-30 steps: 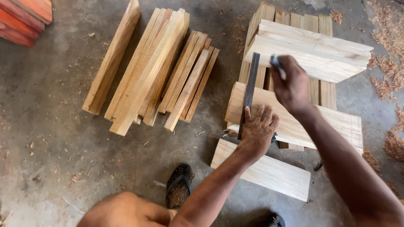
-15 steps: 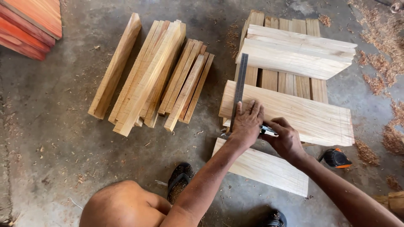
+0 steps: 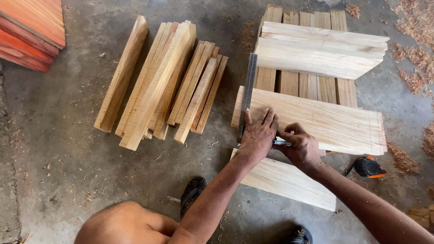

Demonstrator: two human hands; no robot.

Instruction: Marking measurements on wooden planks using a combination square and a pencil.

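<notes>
no packages, labels, signs, screens visible

Workshop floor, seen from above in even daylight.
Bare grey concrete floor point(image 3: 58, 149), dusty and stained, with chips and sawdust scattered across it. Loose wood shavings point(image 3: 413, 79) lie heaped far right of the grip, along the frame's edge. A bundle of pale wooden slats point(image 3: 162, 81) rests on the floor well left of the grip. Stacked reddish boards point(image 3: 29, 31) occupy the far upper-left corner. No walls or windows in view.
</notes>
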